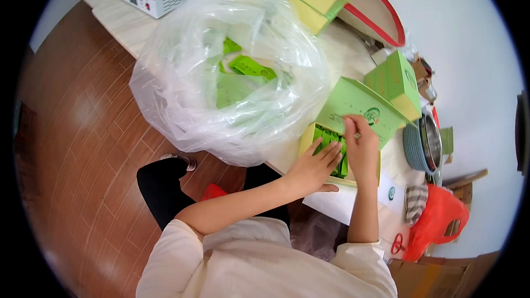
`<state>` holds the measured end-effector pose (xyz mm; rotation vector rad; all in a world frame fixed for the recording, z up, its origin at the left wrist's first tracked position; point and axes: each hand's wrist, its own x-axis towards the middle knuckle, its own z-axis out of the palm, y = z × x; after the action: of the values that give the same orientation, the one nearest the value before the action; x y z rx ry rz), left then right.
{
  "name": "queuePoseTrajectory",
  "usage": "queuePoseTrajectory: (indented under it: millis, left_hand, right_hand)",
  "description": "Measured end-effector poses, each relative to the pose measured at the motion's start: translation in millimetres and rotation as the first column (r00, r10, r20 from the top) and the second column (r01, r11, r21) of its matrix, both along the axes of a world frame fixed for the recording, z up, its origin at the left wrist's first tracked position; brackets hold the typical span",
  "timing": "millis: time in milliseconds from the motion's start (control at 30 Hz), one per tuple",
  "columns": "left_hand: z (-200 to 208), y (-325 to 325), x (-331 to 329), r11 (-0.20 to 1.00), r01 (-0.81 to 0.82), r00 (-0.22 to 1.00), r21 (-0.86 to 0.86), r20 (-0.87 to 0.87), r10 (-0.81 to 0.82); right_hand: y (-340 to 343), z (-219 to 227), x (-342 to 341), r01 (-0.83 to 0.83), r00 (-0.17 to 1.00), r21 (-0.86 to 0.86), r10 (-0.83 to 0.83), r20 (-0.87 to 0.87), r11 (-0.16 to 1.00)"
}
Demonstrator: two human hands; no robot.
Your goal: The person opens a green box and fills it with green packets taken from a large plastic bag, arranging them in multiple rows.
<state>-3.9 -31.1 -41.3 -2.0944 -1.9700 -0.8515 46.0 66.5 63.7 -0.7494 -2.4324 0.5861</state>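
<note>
Your left hand point(312, 168) lies open on green sachets point(331, 149) filling one open box point(356, 111); your right hand point(361, 146) pinches its lid. One clear bag point(221, 72) left holds more sachets.

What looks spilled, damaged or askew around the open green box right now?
Nothing stands out. The green box sits open with its lid raised, green packets inside under the left hand and right hand. No spill or damage shows.
</note>
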Motion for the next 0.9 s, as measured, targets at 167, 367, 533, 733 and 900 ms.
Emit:
queuePoseTrajectory:
  millis: [167,367,533,733,900]
  left_hand:
    - [3.0,-53.1,-15.6,0.985,0.079,0.883,0.155,0.447,-0.141]
    - [-30.2,-138.2,-9.1,0.982,-0.141,0.683,0.126,0.731,0.004]
    - [-53.7,-184.7,-14.4,0.897,-0.415,0.441,0.151,0.896,0.053]
    - [-34.7,-198.1,-48.3,0.716,-0.578,0.29,0.391,0.919,-0.267]
    - [25.4,-175.0,-51.0,0.693,-0.542,-0.206,0.476,0.724,-0.658]
  right_hand:
    - [-38.0,-11.0,-146.8,-0.532,0.845,0.243,0.528,0.089,0.811]
    - [-3.0,-91.2,-267.1,-0.462,0.787,0.261,0.255,0.562,0.848]
    - [-31.9,-56.0,-242.8,-0.512,0.817,0.213,0.395,0.421,0.832]
    - [-105.3,4.5,-135.4,-0.487,0.862,0.543,0.475,0.176,0.684]
    - [-187.0,-27.4,-72.0,-0.566,0.823,0.183,0.564,0.067,0.804]
